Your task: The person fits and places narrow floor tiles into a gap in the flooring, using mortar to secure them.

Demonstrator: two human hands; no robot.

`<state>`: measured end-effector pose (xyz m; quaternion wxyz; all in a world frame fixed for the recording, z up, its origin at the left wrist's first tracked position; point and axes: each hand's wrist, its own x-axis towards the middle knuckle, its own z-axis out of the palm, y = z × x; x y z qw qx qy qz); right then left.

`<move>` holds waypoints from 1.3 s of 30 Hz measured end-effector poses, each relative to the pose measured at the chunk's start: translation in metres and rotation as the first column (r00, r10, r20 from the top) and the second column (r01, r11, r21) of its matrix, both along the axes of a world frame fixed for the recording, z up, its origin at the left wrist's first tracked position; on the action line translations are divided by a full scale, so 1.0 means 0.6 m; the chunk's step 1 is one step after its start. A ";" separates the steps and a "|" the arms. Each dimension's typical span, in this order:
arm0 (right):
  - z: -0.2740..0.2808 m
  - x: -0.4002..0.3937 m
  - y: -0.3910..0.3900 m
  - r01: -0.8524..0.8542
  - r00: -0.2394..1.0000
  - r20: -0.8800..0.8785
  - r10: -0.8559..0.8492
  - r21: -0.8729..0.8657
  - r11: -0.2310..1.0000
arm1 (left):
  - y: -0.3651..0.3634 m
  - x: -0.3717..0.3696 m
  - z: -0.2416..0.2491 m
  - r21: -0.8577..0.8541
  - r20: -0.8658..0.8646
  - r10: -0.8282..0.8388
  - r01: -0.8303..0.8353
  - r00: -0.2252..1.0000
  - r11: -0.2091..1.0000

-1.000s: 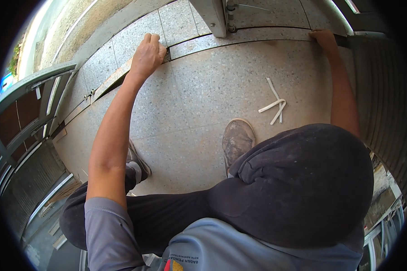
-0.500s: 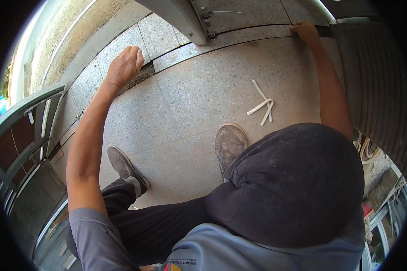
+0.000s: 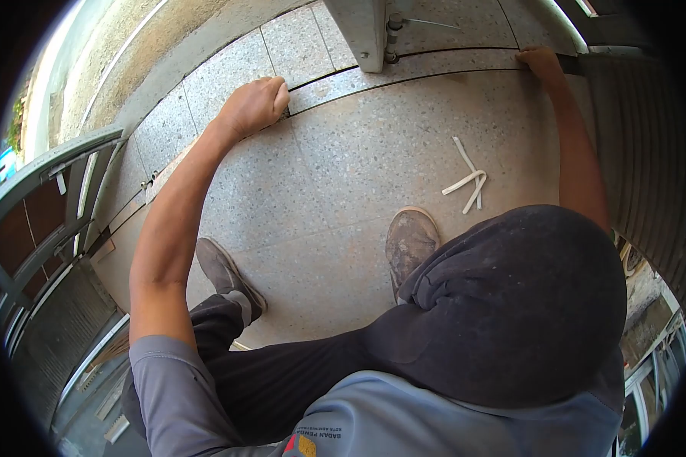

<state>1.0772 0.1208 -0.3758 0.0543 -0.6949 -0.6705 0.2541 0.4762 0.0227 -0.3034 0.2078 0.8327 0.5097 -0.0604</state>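
A narrow speckled tile strip point(image 3: 427, 63) lies in the slot along the far edge of the floor tiles. My left hand point(image 3: 258, 107) is closed in a fist against the strip's left end, and I see nothing in it. Its wrist and forearm cover the gap beyond that end. At the other end, my right hand point(image 3: 543, 65) has its fingers curled at the strip's right tip; the exact grip is partly hidden.
A grey metal post point(image 3: 358, 34) with a hinge stands just behind the strip. Bent white strips point(image 3: 469, 181) lie on the speckled floor point(image 3: 343, 175). A metal gate frame point(image 3: 46, 183) is at left, and a ribbed dark panel point(image 3: 640, 137) at right.
My left fist has moved right, from over the rough gap to the strip's left end. The right hand stays at the other end. The whole view has shifted slightly.
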 end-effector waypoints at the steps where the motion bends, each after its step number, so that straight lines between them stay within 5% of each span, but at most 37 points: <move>1: 0.000 -0.002 0.002 -0.007 1.000 0.009 0.007 -0.010 1.000 | 0.006 0.012 0.006 -0.038 0.006 0.002 -0.002 1.000 0.999; 5: -0.004 0.005 0.002 -0.188 0.975 0.130 0.178 0.066 0.980 | 0.026 0.062 0.032 -0.129 0.023 0.064 -0.061 0.998 0.990; 7: -0.005 0.003 0.001 -0.143 0.984 0.112 0.136 0.058 0.988 | -0.005 0.065 0.046 -0.085 0.037 0.011 -0.007 0.999 0.996; 10: -0.020 0.021 0.009 -0.309 0.942 0.173 0.288 0.107 0.945 | -0.074 0.040 0.037 -0.066 0.059 -0.096 0.100 0.994 0.993; 13: -0.016 0.007 -0.001 -0.050 0.999 0.025 0.048 0.075 0.996 | -0.132 -0.001 0.034 -0.080 0.028 -0.108 0.110 0.994 0.991; 18: -0.022 0.010 0.010 -0.242 0.958 0.180 0.223 0.096 0.965 | -0.188 -0.057 0.007 -0.003 -0.005 -0.083 0.083 0.997 0.997; 27: -0.037 0.010 0.009 -0.251 0.945 0.250 0.209 0.147 0.957 | -0.233 -0.029 0.000 0.260 -0.153 -0.032 0.071 0.988 0.963; 31: -0.002 0.023 -0.004 -0.170 0.981 -0.074 0.180 0.117 0.978 | -0.223 -0.012 0.013 0.315 -0.099 -0.062 0.090 0.993 0.945; 33: -0.045 0.048 0.010 -0.327 0.945 0.095 0.313 0.219 0.920 | -0.205 0.012 0.012 0.323 0.000 0.064 -0.060 0.998 0.944; 35: -0.077 0.052 0.020 -0.309 0.944 0.195 0.267 0.235 0.921 | -0.178 0.035 0.001 0.277 0.064 0.260 -0.268 0.963 0.923; 37: -0.094 0.045 0.026 -0.014 0.998 0.056 0.006 0.135 0.991 | -0.145 0.048 -0.027 0.181 0.074 0.516 -0.520 0.854 0.835; 39: -0.090 0.057 0.028 -0.454 0.843 0.428 0.327 0.239 0.858 | -0.115 0.046 -0.065 0.119 0.098 0.654 -0.662 0.750 0.740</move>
